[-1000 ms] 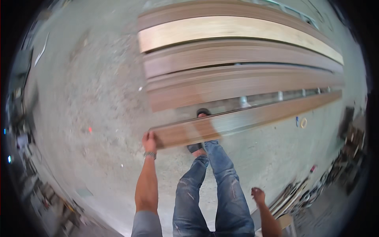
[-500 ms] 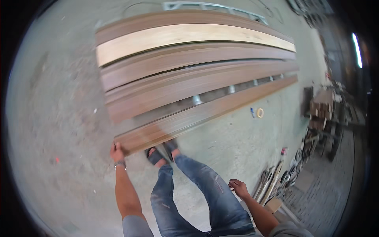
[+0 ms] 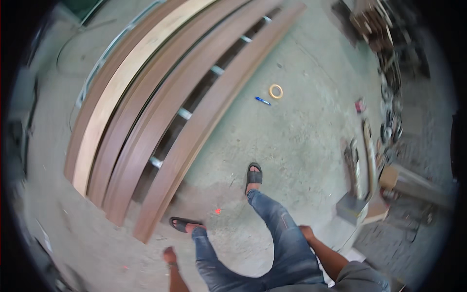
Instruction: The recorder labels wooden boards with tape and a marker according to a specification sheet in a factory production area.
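In the head view, print on the small red item (image 3: pixel 360 105) at the right is too blurred to be read.

Compared with half a second ago, the end of the nearest brown board (image 3: pixel 206 117) is no longer gripped by the left hand (image 3: pixel 169 255). The row of boards, seen running more nearly across the view then, is now seen on a steep slant, and the feet are set wider apart. The roll of tape (image 3: pixel 270 92) and the blue pen (image 3: pixel 262 100) are now seen nearer the middle (they lie side by side on the floor (image 3: pixel 301 131)).

The left hand is held low, near the board's lower end but apart from it; its fingers seem bent, though whether they are together cannot be told through the blur. The right hand (image 3: pixel 307 232) is held beside the thigh of the jeans (image 3: pixel 287 238); its fingers are partly hidden, and their spread cannot be told. Nothing is seen held in either hand.

The nearest board is laid across metal bars (image 3: pixel 184 114), with a gap left between it and the next brown board (image 3: pixel 165 103). A pale board (image 3: pixel 114 90) is placed farther left.
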A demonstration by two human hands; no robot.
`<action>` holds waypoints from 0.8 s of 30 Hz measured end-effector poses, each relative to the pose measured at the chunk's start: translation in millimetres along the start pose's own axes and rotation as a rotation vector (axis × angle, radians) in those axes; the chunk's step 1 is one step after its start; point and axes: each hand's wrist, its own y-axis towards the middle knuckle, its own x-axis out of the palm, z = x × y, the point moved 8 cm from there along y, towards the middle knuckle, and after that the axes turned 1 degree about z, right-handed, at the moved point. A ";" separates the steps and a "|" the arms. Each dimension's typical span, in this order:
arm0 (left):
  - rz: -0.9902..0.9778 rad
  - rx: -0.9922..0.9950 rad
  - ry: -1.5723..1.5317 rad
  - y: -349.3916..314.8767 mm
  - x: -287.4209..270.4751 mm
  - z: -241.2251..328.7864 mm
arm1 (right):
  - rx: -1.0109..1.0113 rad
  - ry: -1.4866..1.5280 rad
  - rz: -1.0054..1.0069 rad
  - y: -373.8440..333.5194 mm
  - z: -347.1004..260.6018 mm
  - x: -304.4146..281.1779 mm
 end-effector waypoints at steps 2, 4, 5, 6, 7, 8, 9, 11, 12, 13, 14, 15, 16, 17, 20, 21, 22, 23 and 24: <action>0.159 0.255 0.021 -23.0 -46.8 65.1 | 0.382 0.939 -0.024 23.1 -35.7 -9.3; -0.095 -0.043 -0.097 -8.1 -27.4 149.4 | 0.398 1.073 -0.035 42.3 -51.0 -48.8; -0.319 0.182 0.201 1.0 -24.5 214.9 | 0.331 0.960 -0.080 46.7 -63.7 -71.1; -0.137 0.236 -0.286 15.1 -60.9 285.2 | 0.259 0.838 -0.118 49.7 -78.9 -97.0; -0.322 0.101 -0.481 34.4 -80.3 383.9 | 0.230 0.771 -0.084 44.2 -65.9 -120.0; -0.411 0.068 -0.573 49.6 -108.1 461.8 | 0.180 0.712 -0.057 36.2 -62.3 -143.5; -0.478 0.019 -0.665 63.0 -136.8 519.0 | 0.134 0.629 -0.068 33.8 -65.8 -165.8; -0.502 0.064 -0.876 89.2 -200.2 614.8 | 0.090 0.558 -0.089 34.0 -61.6 -202.0; -0.487 0.049 -0.997 104.4 -219.0 639.5 | 0.080 0.570 -0.104 38.0 -60.2 -217.7; -0.468 0.051 -1.006 122.6 -232.3 655.0 | 0.086 0.598 -0.133 44.7 -55.2 -232.9; -0.442 0.080 -0.940 143.1 -246.4 667.5 | 0.100 0.625 -0.161 52.0 -48.5 -247.9; -0.425 0.116 -0.876 165.2 -257.5 682.6 | 0.123 0.723 -0.149 61.6 -38.7 -262.5; -0.386 0.030 -0.947 192.4 -242.9 657.1 | 0.083 0.710 -0.153 75.9 -44.1 -283.1; -0.374 0.001 -0.847 214.0 -242.4 659.5 | 0.091 0.735 -0.072 86.9 -33.5 -305.5; -0.200 0.063 -0.439 311.6 -259.9 645.8 | -0.062 0.774 0.410 144.6 -24.1 -407.3; -0.225 0.070 -0.433 324.8 -264.1 671.5 | -0.093 0.793 0.641 147.5 -13.6 -455.9; -0.219 0.039 -0.564 356.4 -283.3 700.0 | -0.075 0.805 0.645 155.8 -13.5 -494.3; -0.221 0.005 -0.691 381.7 -302.3 728.9 | 0.043 0.882 0.625 151.9 -3.9 -532.0; -0.232 0.002 -0.761 399.5 -321.4 759.3 | 0.154 0.955 0.604 146.4 7.8 -567.6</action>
